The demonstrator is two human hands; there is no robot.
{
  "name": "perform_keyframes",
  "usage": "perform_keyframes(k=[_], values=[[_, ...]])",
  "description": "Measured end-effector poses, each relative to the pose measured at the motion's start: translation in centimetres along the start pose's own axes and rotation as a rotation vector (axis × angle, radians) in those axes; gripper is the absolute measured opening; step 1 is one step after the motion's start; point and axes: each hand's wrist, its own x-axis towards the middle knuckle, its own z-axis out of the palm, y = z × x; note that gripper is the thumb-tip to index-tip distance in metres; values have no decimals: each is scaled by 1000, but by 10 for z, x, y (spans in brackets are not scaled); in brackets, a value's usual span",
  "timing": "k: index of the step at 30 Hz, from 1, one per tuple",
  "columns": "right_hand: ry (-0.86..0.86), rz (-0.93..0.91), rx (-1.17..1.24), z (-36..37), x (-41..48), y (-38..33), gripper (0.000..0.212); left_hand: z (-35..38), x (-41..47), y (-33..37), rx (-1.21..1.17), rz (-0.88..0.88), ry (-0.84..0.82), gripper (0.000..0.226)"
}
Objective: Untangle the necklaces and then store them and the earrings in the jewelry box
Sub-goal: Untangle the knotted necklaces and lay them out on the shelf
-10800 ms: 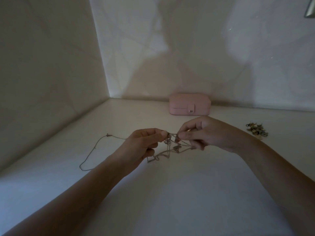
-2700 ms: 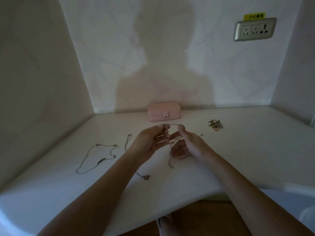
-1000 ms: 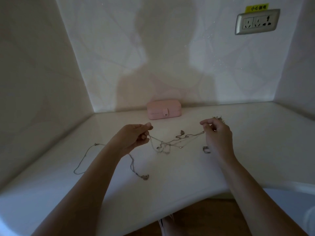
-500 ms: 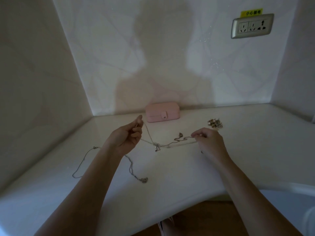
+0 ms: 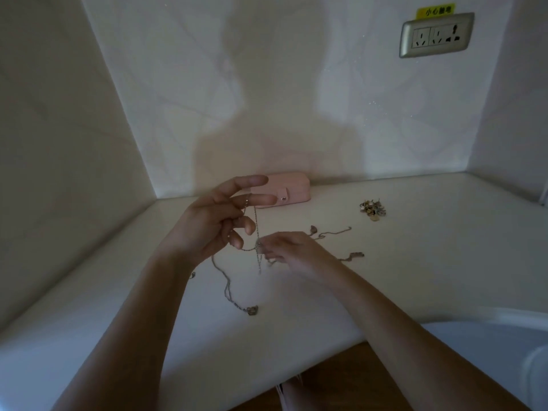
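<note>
Thin silver necklaces hang tangled between my hands above the white counter. My left hand is raised and pinches a chain near its top, index and middle fingers stretched out. My right hand is lower and pinches the knot where the chains cross. One chain trails down to a pendant on the counter. More chain ends lie to the right of my right hand. The closed pink jewelry box stands at the back wall, partly behind my left fingers. A small pile of earrings lies to its right.
The white counter sits in an alcove with walls on the left, back and right. A wall socket is mounted high on the right. The counter's front edge curves near my forearms, with wooden floor below.
My right hand moved left toward my left hand and took hold of the knot. My left hand rose and spread its fingers. The chain that stretched between them now hangs down.
</note>
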Motion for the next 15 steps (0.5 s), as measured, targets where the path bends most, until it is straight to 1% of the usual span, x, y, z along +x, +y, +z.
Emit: perform_keyframes(k=[2,4,6,8,11,13,15], values=[[-176,87,170,5,4,-8,30,-5,-3,3,-34,31,-29,60],[-365,89,382,6,6,-13,27,-10,-4,4,-64,47,-51,57],[-436,71,552,4,6,-16,27,-13,-5,6,-62,49,-78,51],[-453,53,638,1,7,-18,25,-15,-5,6,-41,35,-103,52],[-489,12,601,0,11,-16,23,-15,-7,7,-6,18,-138,56],[-444,-4,544,0,15,-13,25,-15,-7,6,-12,-1,-156,57],[-335,7,535,-1,23,-10,28,-19,-7,5,-71,-47,-169,54]])
